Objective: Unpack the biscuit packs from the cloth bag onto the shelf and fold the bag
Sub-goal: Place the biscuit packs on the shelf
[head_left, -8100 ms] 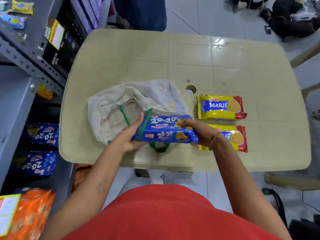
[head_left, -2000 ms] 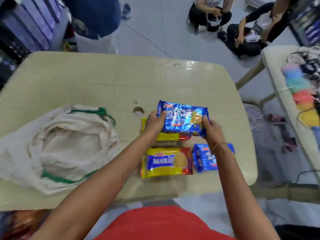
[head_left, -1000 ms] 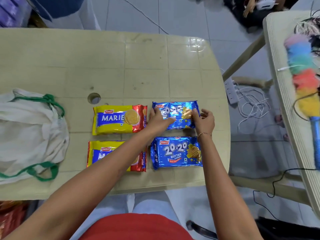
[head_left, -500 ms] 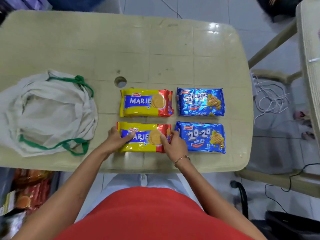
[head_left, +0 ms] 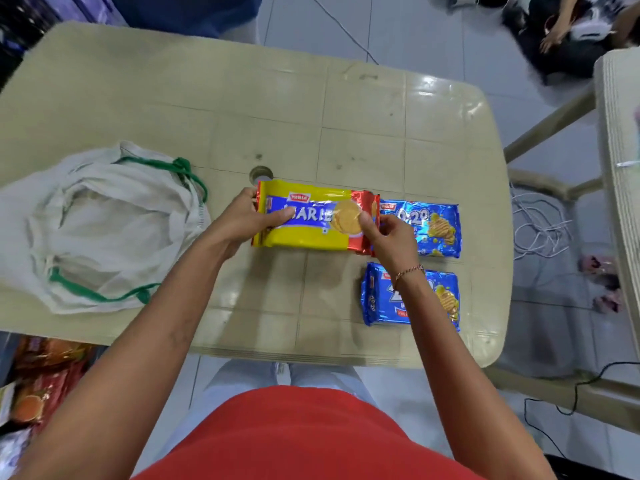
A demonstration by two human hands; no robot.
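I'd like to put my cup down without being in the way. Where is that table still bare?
The whole far half of the table is bare, as is the near patch between the cloth bag and the nearer blue pack. The right side is crowded: hands, Marie pack, farther blue pack.

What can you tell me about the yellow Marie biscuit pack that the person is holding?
The Marie biscuit pack is a long, glossy wrapper, yellow with a red right end, a blue band bearing white lettering and a picture of round biscuits. It looks sealed and full. It lies level, long side across the view, over the beige table. The left hand grips its left end, thumb over the first letter; the right hand pinches its red end. Whether another pack lies beneath it cannot be told.
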